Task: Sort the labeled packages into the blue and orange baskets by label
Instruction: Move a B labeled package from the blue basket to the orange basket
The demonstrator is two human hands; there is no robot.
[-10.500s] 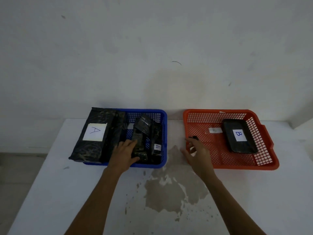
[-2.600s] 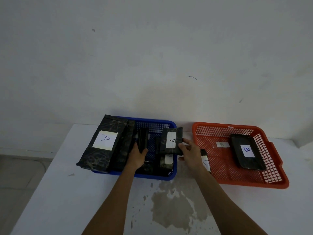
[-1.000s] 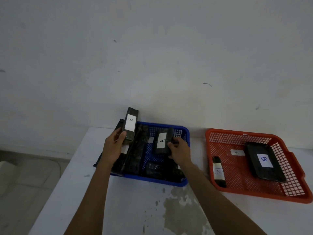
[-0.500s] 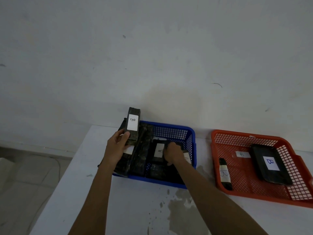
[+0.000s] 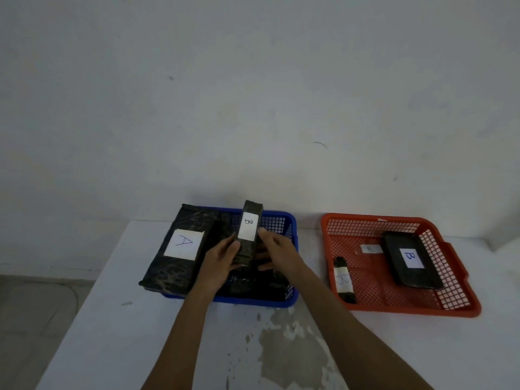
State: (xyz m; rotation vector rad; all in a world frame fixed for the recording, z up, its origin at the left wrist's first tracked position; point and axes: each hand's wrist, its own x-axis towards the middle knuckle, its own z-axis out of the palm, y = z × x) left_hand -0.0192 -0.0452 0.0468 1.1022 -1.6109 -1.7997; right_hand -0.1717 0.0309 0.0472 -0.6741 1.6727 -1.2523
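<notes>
A narrow black package labelled B [image 5: 249,235] stands upright over the middle of the blue basket [image 5: 253,301]. My left hand [image 5: 221,258] grips its lower left side. My right hand [image 5: 278,254] has its thumb on the package's right edge and its fingers curled toward it. A large black package labelled A [image 5: 180,249] lies across the basket's left side, with more dark packages under my hands. The orange basket [image 5: 408,308] at the right holds a flat black package labelled B [image 5: 410,260] and a small rolled package labelled B [image 5: 344,280].
Both baskets sit on a white table [image 5: 140,333] against a pale wall. A stained patch [image 5: 292,353] marks the table in front of the baskets. A small white label [image 5: 371,249] lies on the orange basket's floor. The table's left edge drops to a grey floor [image 5: 36,311].
My right hand left the A package down in the blue basket and came up to the B package. My left hand carried that package rightward, uncovering the large A package's label.
</notes>
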